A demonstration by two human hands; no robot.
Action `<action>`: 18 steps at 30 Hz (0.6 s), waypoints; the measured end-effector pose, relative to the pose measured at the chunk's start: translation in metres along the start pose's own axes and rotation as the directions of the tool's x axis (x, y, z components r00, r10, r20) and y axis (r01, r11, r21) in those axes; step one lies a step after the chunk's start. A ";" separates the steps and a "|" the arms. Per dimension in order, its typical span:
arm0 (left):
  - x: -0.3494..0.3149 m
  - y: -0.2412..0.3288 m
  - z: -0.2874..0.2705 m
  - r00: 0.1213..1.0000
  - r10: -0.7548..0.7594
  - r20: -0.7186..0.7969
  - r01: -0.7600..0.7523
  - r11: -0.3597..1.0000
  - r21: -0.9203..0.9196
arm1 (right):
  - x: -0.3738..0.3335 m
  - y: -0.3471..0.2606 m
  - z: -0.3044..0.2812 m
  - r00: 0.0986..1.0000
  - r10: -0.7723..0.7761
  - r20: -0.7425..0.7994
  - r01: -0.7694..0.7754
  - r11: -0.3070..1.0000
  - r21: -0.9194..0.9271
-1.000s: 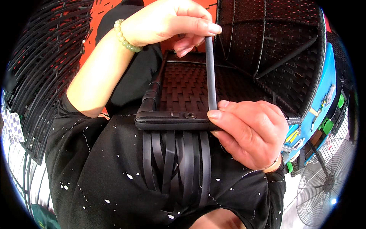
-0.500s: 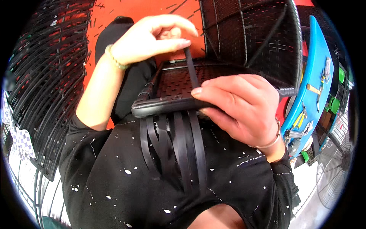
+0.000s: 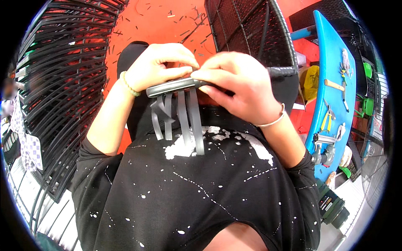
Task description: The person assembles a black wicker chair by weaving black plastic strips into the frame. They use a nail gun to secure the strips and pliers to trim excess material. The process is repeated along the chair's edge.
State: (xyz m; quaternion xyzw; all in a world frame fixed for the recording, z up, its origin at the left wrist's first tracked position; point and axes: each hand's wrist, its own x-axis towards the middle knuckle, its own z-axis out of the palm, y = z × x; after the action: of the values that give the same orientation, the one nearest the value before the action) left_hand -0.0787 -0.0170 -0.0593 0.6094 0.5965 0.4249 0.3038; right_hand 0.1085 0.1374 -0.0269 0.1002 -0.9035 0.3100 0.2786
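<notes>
A black woven panel with a rounded rim point(image 3: 171, 87) is held above my lap, seen nearly edge-on. Several flat black plastic strips point(image 3: 182, 113) dangle from its near edge over my dark shirt. My left hand point(image 3: 159, 65) is closed in a pinch just behind the rim, its fingertips by those of my right hand. At the rim's right end my right hand point(image 3: 243, 85) is closed, thumb and fingers pinching a strip where it meets the edge. Fingers and rim hide most of that strip and the woven face.
Curved black slatted frames point(image 3: 75, 83) stand close on the left. A large black woven piece point(image 3: 251, 25) rises ahead to the right. Beyond it, a blue table point(image 3: 331, 67) bears pliers point(image 3: 326, 119) and a hammer point(image 3: 335, 85). Cut scraps litter the red floor point(image 3: 155, 21).
Both hands have come together at the rim; my left hand has lowered toward the right one. The panel has tilted edge-on. My view has shifted, showing more floor and table.
</notes>
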 end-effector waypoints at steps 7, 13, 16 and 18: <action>0.007 0.020 -0.003 0.916 -0.400 -0.039 0.363 0.865 -0.347 | -0.019 -0.031 0.001 0.987 -0.133 0.093 0.142 0.985 -0.099; 0.010 0.006 -0.001 0.835 -0.509 0.209 0.501 0.546 -0.672 | -0.025 -0.033 0.003 0.989 -0.125 0.075 0.130 0.989 -0.069; 0.010 0.014 0.002 0.808 -0.567 0.160 0.521 0.561 -0.643 | -0.030 -0.033 0.007 0.990 -0.128 0.053 0.132 0.988 -0.083; 0.010 0.016 0.001 0.842 -0.537 0.057 0.474 0.684 -0.555 | -0.031 -0.035 0.010 0.991 -0.129 0.034 0.132 0.986 -0.100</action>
State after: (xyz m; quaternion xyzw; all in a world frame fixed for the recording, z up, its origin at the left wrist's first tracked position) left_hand -0.0713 -0.0091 -0.0446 0.2830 0.6096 0.5097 0.5371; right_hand 0.1422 0.1041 -0.0333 0.1488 -0.9134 0.2432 0.2907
